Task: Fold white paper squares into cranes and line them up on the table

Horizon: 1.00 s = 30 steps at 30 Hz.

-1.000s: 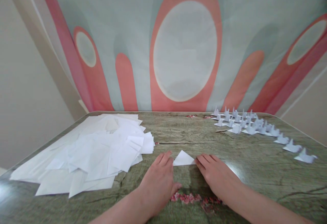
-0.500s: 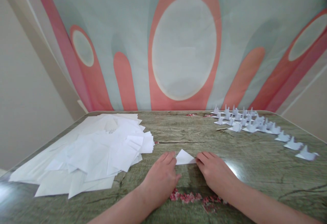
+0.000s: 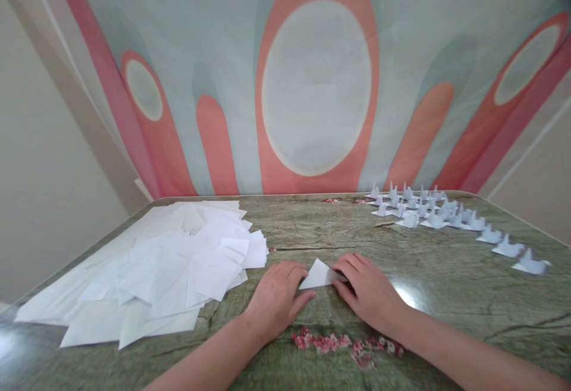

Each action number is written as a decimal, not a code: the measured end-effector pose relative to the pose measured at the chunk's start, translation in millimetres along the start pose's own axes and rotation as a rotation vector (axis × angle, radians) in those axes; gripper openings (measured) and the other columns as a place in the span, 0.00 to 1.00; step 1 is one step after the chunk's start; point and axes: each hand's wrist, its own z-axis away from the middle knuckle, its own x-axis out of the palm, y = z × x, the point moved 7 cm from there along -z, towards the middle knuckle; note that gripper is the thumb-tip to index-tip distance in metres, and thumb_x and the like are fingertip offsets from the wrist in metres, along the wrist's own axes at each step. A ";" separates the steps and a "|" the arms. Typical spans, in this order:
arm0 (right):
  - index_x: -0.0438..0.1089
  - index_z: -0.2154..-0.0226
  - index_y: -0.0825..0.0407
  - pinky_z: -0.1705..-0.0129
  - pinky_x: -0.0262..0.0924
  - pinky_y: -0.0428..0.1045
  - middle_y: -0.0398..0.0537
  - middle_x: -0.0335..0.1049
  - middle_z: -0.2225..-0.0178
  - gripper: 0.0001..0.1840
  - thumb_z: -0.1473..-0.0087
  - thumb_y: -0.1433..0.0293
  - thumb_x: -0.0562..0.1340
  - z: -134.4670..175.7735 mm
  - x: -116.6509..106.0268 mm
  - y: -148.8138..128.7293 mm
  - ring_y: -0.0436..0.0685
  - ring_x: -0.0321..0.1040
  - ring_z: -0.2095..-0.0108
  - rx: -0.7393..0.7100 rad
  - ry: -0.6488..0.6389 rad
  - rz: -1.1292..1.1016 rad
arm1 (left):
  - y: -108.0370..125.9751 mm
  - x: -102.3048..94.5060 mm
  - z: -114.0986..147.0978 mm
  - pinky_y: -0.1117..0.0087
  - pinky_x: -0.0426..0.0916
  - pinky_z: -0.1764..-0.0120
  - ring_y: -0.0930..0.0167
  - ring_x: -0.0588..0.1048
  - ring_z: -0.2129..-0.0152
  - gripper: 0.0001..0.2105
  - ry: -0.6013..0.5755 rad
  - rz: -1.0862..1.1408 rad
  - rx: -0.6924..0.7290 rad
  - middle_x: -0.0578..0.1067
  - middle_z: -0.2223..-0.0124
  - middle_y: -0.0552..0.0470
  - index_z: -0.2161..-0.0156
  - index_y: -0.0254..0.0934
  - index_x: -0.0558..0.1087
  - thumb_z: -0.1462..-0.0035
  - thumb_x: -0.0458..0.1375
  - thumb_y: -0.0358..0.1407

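A small white sheet of paper point(image 3: 318, 275), folded to a triangle, lies on the table between my two hands with its peak pointing away from me. My right hand point(image 3: 368, 288) grips its right corner, fingers on top and thumb at the near edge. Beside the left corner rests my left hand point(image 3: 277, 294), its thumb spread away from the fingers and nothing held between them. Whether its fingertips touch the paper's edge I cannot tell.
A wide heap of loose white paper sheets point(image 3: 165, 260) covers the left of the wood-patterned table point(image 3: 303, 230). Several folded paper birds point(image 3: 435, 218) stand in rows at the far right. A patterned curtain point(image 3: 243, 81) hangs behind the table's back edge.
My left thumb has swung out from the fingers, and that hand's grip has loosened. My right hand has shifted slightly left, covering more of the paper's right corner. The view has tilted a little.
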 end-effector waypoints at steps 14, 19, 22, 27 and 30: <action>0.64 0.58 0.51 0.56 0.56 0.54 0.50 0.61 0.60 0.12 0.48 0.70 0.59 -0.6 2.5 1.1 0.58 0.59 0.58 -0.031 -0.014 -0.275 | 4.3 0.4 -2.6 0.62 0.64 0.55 0.66 0.69 0.59 0.17 -0.036 0.057 0.055 0.72 0.56 0.50 0.48 0.41 0.62 0.43 0.53 0.33; 0.62 0.59 0.51 0.55 0.56 0.53 0.49 0.60 0.59 0.12 0.48 0.72 0.59 -0.1 4.2 2.0 0.57 0.58 0.58 -0.036 -0.010 -0.353 | 1.6 0.7 -3.2 0.64 0.64 0.57 0.66 0.69 0.61 0.15 -0.008 0.084 0.037 0.73 0.59 0.51 0.50 0.40 0.64 0.44 0.54 0.32; 0.61 0.62 0.52 0.57 0.57 0.52 0.49 0.61 0.60 0.08 0.47 0.74 0.56 0.5 2.6 1.2 0.55 0.59 0.59 -0.031 0.016 -0.421 | -2.4 3.2 -3.2 0.66 0.65 0.58 0.68 0.70 0.63 0.14 0.005 0.127 0.011 0.72 0.60 0.50 0.51 0.40 0.65 0.43 0.52 0.31; 0.63 0.66 0.51 0.61 0.57 0.50 0.47 0.62 0.65 0.04 0.43 0.72 0.53 1.6 0.7 -6.1 0.54 0.61 0.63 -0.076 -0.018 -0.459 | -6.1 3.2 -3.3 0.69 0.66 0.58 0.70 0.70 0.63 0.13 0.043 0.233 -0.004 0.71 0.60 0.51 0.53 0.41 0.67 0.43 0.51 0.28; 0.64 0.66 0.51 0.62 0.57 0.50 0.46 0.63 0.66 0.06 0.43 0.72 0.52 2.5 -0.8 -8.0 0.54 0.61 0.64 -0.091 -0.015 -0.458 | -6.3 -2.2 -2.6 0.70 0.65 0.56 0.71 0.69 0.60 0.14 0.112 0.292 -0.003 0.70 0.59 0.50 0.53 0.40 0.67 0.44 0.51 0.26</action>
